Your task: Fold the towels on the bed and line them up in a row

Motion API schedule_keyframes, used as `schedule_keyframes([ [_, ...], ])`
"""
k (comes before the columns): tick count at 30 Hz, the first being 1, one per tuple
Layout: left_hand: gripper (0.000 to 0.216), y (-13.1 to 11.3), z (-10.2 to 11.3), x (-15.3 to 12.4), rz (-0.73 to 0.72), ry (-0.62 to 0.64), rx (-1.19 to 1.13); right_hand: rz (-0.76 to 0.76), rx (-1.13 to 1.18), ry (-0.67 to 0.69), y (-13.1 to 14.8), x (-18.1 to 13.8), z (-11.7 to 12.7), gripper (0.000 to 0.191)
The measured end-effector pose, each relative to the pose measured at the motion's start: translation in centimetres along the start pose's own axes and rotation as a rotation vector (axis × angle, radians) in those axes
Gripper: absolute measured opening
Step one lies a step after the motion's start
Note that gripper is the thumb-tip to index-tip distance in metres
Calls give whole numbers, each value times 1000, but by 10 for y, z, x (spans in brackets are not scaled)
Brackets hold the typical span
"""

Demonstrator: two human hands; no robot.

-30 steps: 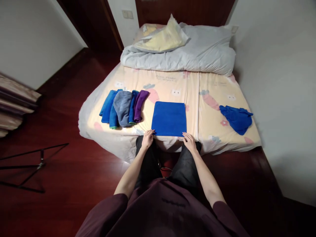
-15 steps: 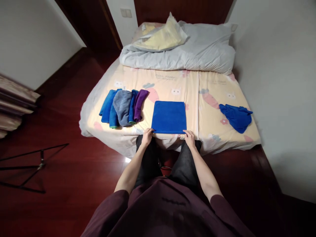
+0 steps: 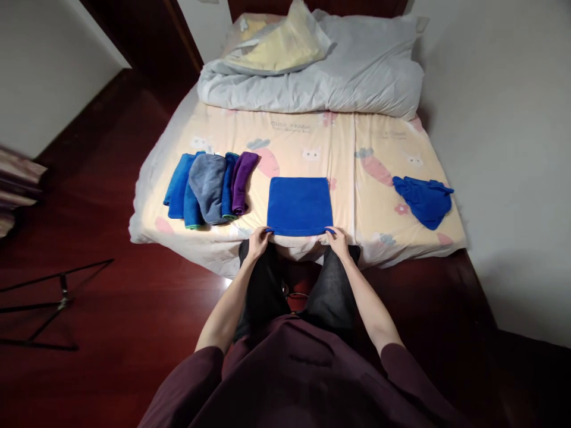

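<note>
Bed (image 3: pixel 383 148): fingers (image 3: pixel 262 236) on blue towel (image 3: pixel 300 205)

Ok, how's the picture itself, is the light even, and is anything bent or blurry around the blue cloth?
Head view: light centres on the bed, the floor and corners go dark; the wide lens bows the bed's sides and the walls; the blue cloth, left hand and right hand look sharp, each hand pinching a near corner.

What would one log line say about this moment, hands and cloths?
left hand: pinches near-left corner of flat blue towel | right hand: pinches near-right corner | bed: folded towels left, crumpled blue cloth right
</note>
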State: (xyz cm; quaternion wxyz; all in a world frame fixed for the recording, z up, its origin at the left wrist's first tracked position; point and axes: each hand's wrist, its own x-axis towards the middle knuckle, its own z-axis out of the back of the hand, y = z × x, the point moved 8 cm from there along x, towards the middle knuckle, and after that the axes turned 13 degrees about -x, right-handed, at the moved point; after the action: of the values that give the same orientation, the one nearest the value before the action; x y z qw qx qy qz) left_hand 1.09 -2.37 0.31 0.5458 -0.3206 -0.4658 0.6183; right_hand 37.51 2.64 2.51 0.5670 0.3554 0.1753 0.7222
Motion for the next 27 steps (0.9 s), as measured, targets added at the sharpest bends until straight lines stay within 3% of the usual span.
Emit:
schedule_keyframes([
  [7,26,-3,11,-4,106,-71,59,-169,51,-73,-29,-5,-9,35],
  [13,29,-1,12,-4,121,-81,90,-271,84,-34,-39,-6,-12,41],
  [19,33,1,14,-4,111,-106,72,-263,148,-25,-42,-3,-15,39],
  [27,37,3,12,-10,143,-154,53,-249,23,-68,-33,-6,-3,38],
])
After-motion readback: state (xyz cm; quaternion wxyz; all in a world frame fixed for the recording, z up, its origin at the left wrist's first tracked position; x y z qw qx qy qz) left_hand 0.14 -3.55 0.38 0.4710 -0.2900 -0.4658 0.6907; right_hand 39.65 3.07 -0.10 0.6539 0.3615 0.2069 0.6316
